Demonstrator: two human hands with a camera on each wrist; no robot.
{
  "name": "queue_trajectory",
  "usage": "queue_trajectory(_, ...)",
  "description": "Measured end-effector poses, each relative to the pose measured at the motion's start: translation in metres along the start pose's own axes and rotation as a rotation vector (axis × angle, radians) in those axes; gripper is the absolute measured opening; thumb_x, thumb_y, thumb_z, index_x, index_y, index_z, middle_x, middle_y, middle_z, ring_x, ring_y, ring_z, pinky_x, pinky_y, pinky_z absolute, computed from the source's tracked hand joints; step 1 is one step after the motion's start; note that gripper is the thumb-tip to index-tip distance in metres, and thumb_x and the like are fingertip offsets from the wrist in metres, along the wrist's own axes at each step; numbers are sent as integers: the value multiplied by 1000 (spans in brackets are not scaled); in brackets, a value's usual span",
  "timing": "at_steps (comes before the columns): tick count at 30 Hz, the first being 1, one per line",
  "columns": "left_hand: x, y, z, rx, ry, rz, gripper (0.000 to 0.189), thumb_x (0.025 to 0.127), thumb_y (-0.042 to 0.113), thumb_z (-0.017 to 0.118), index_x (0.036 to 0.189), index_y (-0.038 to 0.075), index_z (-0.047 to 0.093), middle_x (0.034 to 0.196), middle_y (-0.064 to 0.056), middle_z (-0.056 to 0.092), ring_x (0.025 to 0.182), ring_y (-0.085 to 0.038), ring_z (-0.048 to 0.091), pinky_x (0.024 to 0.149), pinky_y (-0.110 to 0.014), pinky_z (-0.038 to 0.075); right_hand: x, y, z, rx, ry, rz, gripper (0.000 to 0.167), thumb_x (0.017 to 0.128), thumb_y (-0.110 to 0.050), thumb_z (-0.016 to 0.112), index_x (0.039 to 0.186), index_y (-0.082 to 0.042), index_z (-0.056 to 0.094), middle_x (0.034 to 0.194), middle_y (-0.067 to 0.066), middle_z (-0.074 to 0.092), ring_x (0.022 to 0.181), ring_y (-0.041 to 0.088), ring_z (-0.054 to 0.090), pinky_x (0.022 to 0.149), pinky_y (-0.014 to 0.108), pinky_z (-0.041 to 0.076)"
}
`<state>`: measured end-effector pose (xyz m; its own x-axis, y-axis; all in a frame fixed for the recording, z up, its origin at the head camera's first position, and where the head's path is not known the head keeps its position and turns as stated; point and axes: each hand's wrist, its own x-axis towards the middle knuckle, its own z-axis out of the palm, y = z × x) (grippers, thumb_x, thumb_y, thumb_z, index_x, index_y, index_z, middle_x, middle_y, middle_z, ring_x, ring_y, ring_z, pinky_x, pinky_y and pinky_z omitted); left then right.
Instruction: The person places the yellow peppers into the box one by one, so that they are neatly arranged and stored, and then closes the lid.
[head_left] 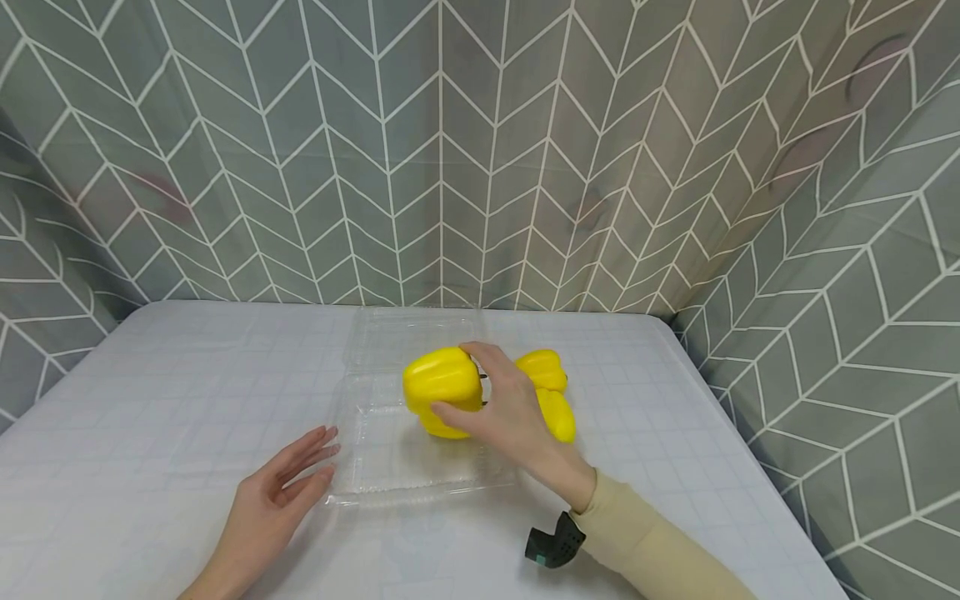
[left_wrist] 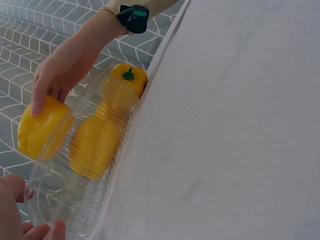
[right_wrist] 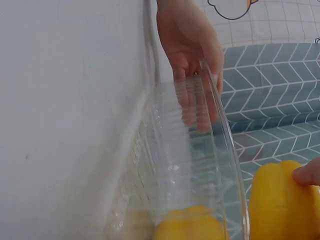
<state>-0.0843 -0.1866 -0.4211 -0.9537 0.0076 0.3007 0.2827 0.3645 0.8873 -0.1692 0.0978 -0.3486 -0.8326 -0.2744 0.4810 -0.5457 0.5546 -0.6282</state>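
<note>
My right hand point(head_left: 510, 404) grips a yellow bell pepper point(head_left: 441, 382) between thumb and fingers, holding it over a clear plastic container point(head_left: 375, 458). Under it, partly hidden, a second yellow bell pepper point(left_wrist: 92, 150) shows through the container's ribbed wall. At the container's left edge is my left hand point(head_left: 266, 500), its fingers loosely extended. In the left wrist view its thumb point(left_wrist: 15, 186) lies at the rim; firm contact is hard to tell. Beyond the right hand sit two more yellow bell peppers, one farther back point(head_left: 542, 368) and one nearer point(head_left: 557, 415), both partly covered by that hand.
The container's clear lid point(head_left: 412, 337) lies folded open toward the back of the table. A white patterned cloth covers the table point(head_left: 187, 375). Grey curtains point(head_left: 465, 167) with white zigzag lines stand behind and at both sides. A black wrist device point(head_left: 555, 542) sits at the right sleeve.
</note>
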Motion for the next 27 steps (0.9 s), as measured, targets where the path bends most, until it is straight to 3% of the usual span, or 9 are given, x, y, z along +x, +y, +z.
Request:
queue_trajectory(10,0,1,0,8,-1,-16,52,96,10,68,145,7,50,141,-8,60,116,5,60,90,-13,54,-4,-12,19,-2,-26,-43,66,77,-33,86,130,-9,57,126,2,63,108,16,63,93,32,56)
queue_trajectory(15,0,2,0,13,-1,-26,52,96,12,68,145,9,50,141,-6,60,116,5,60,90,-12,54,-5,-19,31,-3,-59,-24,65,78,-34,86,130,-9,56,124,1,62,105,15,61,92,30,56)
queue_trajectory(21,0,0,0,19,2,-24,52,96,13,68,145,10,51,141,-5,60,116,5,60,89,-13,54,-8,-26,44,-110,-99,3,67,79,-43,83,132,-12,56,129,-1,61,110,18,61,95,33,55)
queue_trajectory(27,0,0,1,22,4,-27,52,96,12,68,145,9,51,140,-8,60,115,6,60,89,-13,55,-8,-30,53,-150,-165,35,71,80,-48,81,136,-13,55,134,-2,59,120,19,59,104,34,51)
